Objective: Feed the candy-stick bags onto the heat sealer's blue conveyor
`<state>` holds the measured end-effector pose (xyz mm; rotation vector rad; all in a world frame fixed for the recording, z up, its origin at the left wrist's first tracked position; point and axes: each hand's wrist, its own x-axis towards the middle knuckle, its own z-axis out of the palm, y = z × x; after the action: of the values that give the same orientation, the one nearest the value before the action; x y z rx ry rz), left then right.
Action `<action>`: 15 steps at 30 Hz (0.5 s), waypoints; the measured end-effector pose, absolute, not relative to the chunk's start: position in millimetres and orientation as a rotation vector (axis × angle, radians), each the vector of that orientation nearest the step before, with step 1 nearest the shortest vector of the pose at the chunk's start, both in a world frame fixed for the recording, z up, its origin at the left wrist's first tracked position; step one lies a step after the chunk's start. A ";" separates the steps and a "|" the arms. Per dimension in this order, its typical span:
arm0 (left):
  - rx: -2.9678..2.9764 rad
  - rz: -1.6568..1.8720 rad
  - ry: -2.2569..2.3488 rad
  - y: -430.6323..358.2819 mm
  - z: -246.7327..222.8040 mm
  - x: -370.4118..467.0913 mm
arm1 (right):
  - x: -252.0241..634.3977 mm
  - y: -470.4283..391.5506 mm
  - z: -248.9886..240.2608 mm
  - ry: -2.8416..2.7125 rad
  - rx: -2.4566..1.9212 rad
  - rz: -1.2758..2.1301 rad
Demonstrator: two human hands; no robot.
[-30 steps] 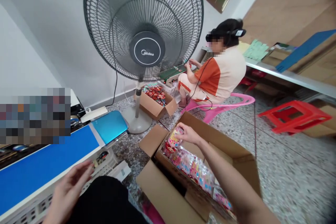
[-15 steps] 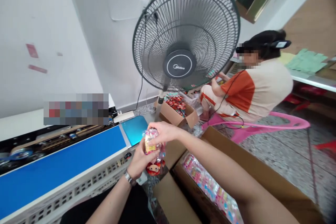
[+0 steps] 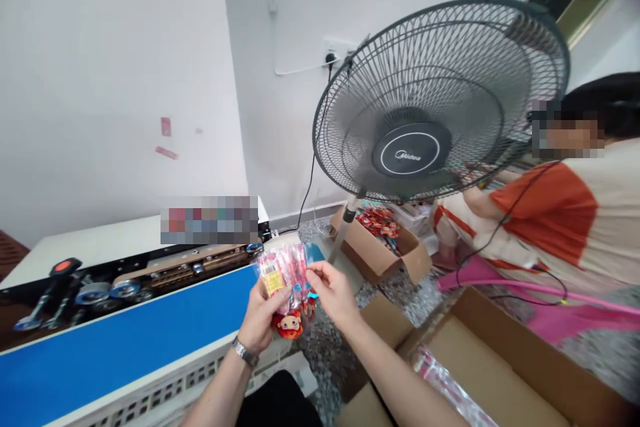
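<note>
Clear plastic packets (image 3: 295, 267) with pink print and a yellow barcode label are spread like a fan between my hands. My left hand (image 3: 261, 317), with a metal watch at the wrist, grips them from the left, thumb across the front. Below the packets hangs a red cartoon-face piece (image 3: 290, 325). My right hand (image 3: 334, 291) pinches the right edge of the packets with thumb and fingers. Behind them lies the end of a blue conveyor belt (image 3: 165, 327).
A large standing fan (image 3: 410, 150) stands ahead. Beyond it, a box (image 3: 367, 257) holds red packets. An open carton (image 3: 505, 367) with packets is at the lower right. A person (image 3: 550, 207) sits at the right by a pink chair. Machine rollers line the left.
The view has turned left, so the fan and person appear further right. The packets, bunched together before, are now fanned out, and my right hand has moved from their top to their right edge.
</note>
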<state>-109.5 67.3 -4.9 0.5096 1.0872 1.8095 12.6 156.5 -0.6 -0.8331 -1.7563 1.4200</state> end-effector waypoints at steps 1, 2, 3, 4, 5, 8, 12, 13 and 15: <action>0.492 1.823 1.078 66.4 -7.3 -111.9 | 8.7 156.8 -1.6 -1.761 -0.851 1.400; 0.473 1.841 1.065 65.4 -9.6 -114.2 | 5.3 157.1 -2.8 -1.768 -0.874 1.372; 0.451 1.862 1.051 64.4 -11.6 -116.5 | 1.9 157.0 -4.4 -1.775 -0.899 1.336; 0.424 1.885 1.041 63.4 -13.4 -118.8 | -1.6 156.6 -6.3 -1.778 -0.922 1.294; 0.392 1.905 1.034 62.5 -14.9 -121.1 | -5.6 155.6 -8.4 -1.775 -0.935 1.257; 0.324 1.944 1.026 60.1 -18.1 -127.8 | -21.1 149.5 -13.9 -1.721 -0.890 1.263; 0.298 1.975 1.037 56.5 -20.4 -137.6 | -44.4 143.8 -15.1 -1.594 -0.836 1.366; 0.283 1.980 1.041 55.1 -20.9 -140.5 | -49.1 145.3 -15.2 -1.556 -0.848 1.360; 0.234 1.992 1.038 51.6 -22.0 -147.0 | -56.0 153.8 -17.8 -1.508 -0.877 1.314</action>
<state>-147.0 51.6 -22.0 0.2342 1.0383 1.9917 -56.0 153.8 -17.8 -0.8767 -1.5084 1.3139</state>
